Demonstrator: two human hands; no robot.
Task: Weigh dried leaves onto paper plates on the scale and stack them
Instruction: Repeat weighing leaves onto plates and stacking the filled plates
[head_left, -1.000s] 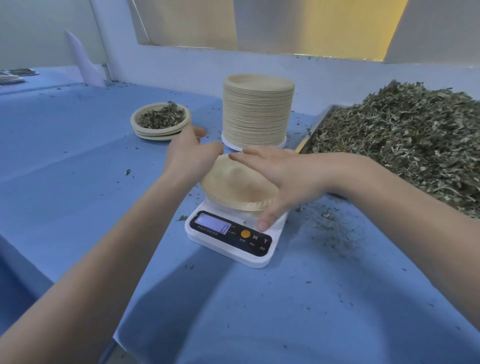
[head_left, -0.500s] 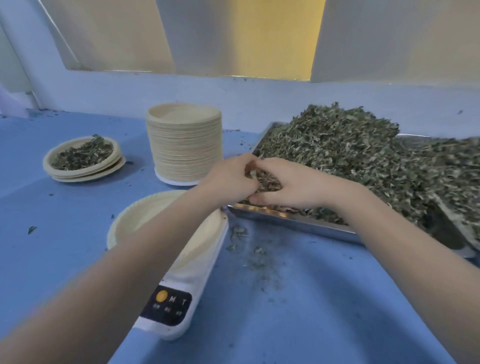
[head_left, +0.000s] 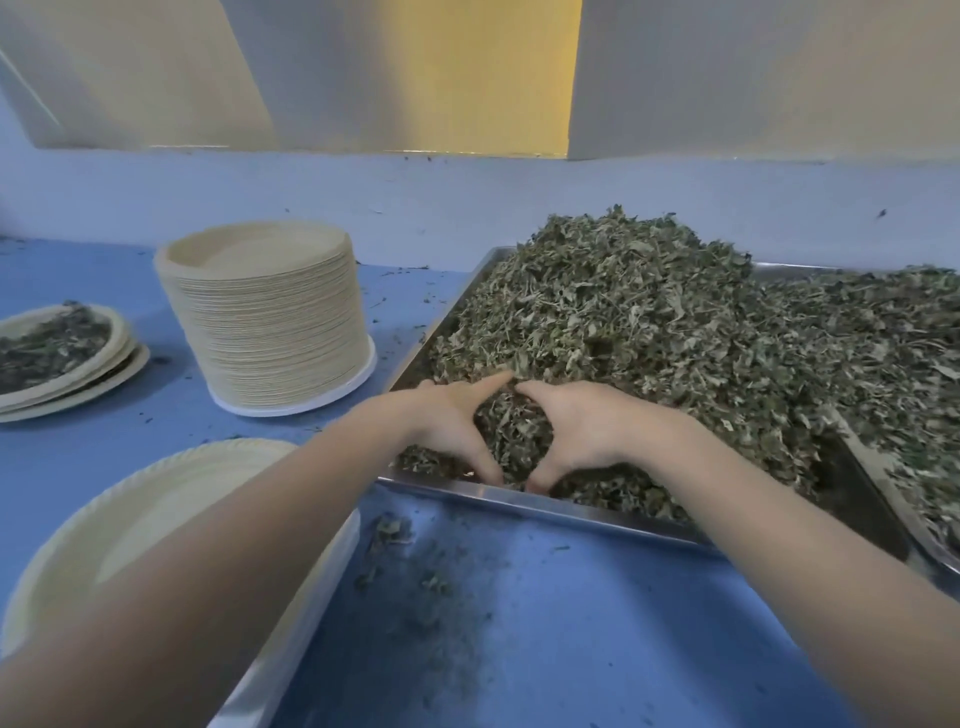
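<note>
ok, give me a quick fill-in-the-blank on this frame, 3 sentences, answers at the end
1. Both hands, left hand and right hand, gather dried leaves in the metal ____.
2. The paper plate on the scale is ____.
3. The stack of filled plates lies to the ____ of the tall stack of empty plates.

Answers: tray; empty; left
</note>
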